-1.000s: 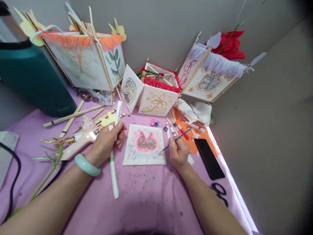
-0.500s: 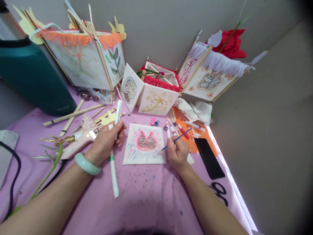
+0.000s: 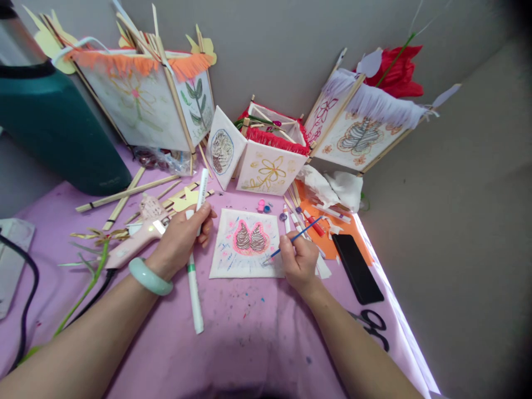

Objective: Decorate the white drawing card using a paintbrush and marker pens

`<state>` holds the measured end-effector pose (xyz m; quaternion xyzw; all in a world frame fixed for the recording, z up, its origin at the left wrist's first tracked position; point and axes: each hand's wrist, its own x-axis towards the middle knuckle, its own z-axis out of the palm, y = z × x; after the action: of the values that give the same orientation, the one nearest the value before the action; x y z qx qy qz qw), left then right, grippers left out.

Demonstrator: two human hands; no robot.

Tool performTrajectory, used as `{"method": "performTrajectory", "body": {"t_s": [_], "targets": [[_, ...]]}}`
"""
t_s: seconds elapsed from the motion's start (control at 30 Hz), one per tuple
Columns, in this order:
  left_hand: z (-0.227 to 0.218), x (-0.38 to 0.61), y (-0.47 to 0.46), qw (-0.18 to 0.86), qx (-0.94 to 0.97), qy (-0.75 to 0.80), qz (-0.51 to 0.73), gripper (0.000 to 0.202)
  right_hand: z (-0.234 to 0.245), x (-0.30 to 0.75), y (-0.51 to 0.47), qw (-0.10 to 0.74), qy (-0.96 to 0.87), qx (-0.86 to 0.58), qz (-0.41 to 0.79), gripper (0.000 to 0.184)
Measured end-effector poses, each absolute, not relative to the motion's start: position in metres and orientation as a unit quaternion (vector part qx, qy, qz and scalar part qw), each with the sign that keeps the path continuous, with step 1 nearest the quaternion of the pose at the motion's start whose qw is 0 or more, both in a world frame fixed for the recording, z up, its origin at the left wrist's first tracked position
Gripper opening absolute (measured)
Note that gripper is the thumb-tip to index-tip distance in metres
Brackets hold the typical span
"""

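shifted since prior frame: right hand leftward, fingers closed on blue brush, tip on painted panel; left hand curled around white marker.

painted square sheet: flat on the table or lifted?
Flat. The painted sheet lies spread on the purple tablecloth, all corners down; the right hand holds a blue brush at its lower right edge.

Three paper lanterns, two white markers, one phone, one scissors.
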<state>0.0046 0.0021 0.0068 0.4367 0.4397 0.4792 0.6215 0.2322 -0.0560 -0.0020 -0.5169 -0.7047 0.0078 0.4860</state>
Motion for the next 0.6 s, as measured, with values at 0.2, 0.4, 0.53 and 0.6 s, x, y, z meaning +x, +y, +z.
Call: {"method": "performTrajectory", "body": {"t_s": [0.2, 0.4, 0.53, 0.6], "targets": [[0.007, 0.005, 0.002, 0.621, 0.44, 0.44, 0.477, 0.028, -0.007, 0.224, -0.056, 0.456, -0.737, -0.498, 0.03, 0.026], [0.006, 0.004, 0.002, 0.623, 0.437, 0.436, 0.48, 0.027, -0.003, 0.225, -0.056, 0.483, -0.71, -0.513, 0.002, 0.026], [0.006, 0.005, 0.002, 0.628, 0.429, 0.435, 0.482, 0.027, -0.004, 0.221, -0.058, 0.486, -0.714, -0.503, 0.026, 0.028], [0.007, 0.005, 0.002, 0.629, 0.427, 0.437, 0.482, 0.027, -0.006, 0.22, -0.057, 0.479, -0.72, -0.5, 0.035, 0.029]]}}
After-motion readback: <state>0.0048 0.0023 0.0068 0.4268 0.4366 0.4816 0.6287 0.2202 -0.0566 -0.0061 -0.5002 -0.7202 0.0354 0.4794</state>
